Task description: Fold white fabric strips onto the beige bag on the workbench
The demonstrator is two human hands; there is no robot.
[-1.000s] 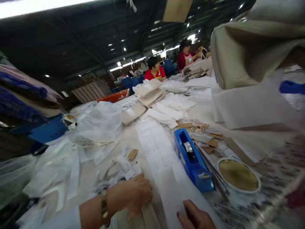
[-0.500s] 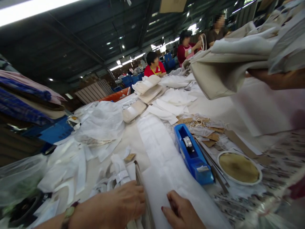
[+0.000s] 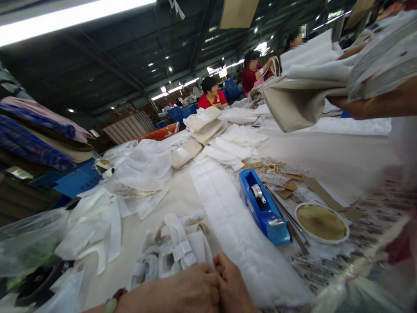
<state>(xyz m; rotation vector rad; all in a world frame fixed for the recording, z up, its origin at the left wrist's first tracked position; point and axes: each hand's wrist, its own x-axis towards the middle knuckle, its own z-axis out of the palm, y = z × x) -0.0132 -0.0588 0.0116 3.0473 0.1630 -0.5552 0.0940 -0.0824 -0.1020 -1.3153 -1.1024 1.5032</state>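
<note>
My left hand [image 3: 185, 289] and my right hand [image 3: 233, 282] meet at the bottom of the view, fingers curled and touching. What they hold, if anything, is hidden by the hands. Just beyond my left hand lies a heap of rolled white strips [image 3: 163, 256]; one upright pale strip [image 3: 200, 245] reaches down to my knuckles. A long band of soft white padding [image 3: 224, 213] runs beside my right hand. Farther right sits a blue tape dispenser [image 3: 260, 206].
A round dish of yellowish stuff [image 3: 321, 224] and brown card scraps [image 3: 288, 189] lie to the right. A co-worker's hand [image 3: 374, 104] holds beige folded fabric [image 3: 293, 106] above the table. Clear plastic bags [image 3: 141, 167] crowd the left. Other people work farther back.
My right hand has moved left off the padding to meet my left hand, which has shifted right and lower. More of the strip heap shows. The co-worker's fabric now has a white sheet raised.
</note>
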